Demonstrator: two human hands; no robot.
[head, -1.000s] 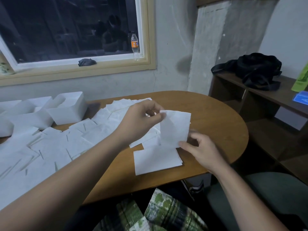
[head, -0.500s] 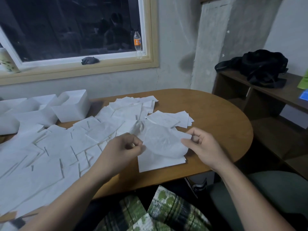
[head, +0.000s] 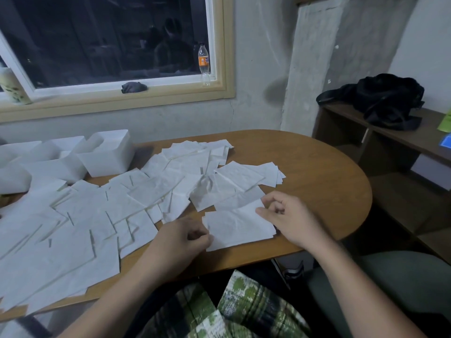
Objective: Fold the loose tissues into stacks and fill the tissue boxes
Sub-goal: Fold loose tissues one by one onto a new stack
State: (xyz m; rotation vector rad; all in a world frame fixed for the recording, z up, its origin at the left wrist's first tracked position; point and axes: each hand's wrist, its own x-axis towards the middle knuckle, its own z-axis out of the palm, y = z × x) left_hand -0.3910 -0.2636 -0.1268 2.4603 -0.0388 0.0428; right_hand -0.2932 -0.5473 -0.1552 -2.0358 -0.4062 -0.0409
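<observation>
Folded tissue [head: 234,228] lies flat on the table [head: 317,172], near its front edge. Left hand [head: 181,237] has curled fingers pinching the tissue's left edge. Right hand [head: 288,215] has thumb and forefinger nipping its far right corner, other fingers loosely curled. Loose tissues [head: 97,215] are spread over the table's left and middle. White boxes [head: 107,154] sit at the table's back left.

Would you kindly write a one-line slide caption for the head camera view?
Left hand and right hand pinch a tissue on the wooden table, loose tissues and white boxes alongside.
</observation>
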